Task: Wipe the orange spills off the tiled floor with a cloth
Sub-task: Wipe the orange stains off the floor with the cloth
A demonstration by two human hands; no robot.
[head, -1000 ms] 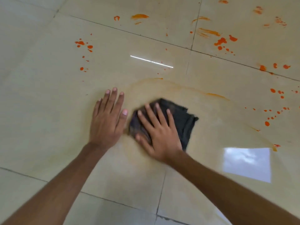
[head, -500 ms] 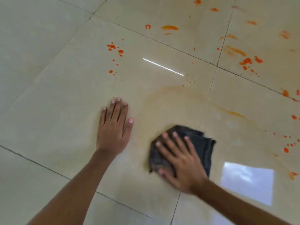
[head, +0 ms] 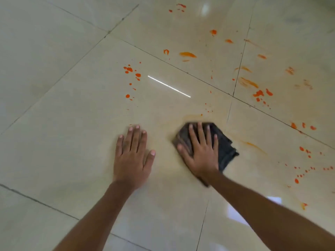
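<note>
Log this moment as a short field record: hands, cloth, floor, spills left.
left hand: flat on the floor, palm down, holding nothing
right hand: pressed flat on the cloth, fingers spread
cloth: dark, crumpled, on the tile under the right hand
floor: glossy beige tiles, faint orange smear around the cloth
orange spills: many drops and streaks left, mostly beyond and to the right of the cloth
</note>
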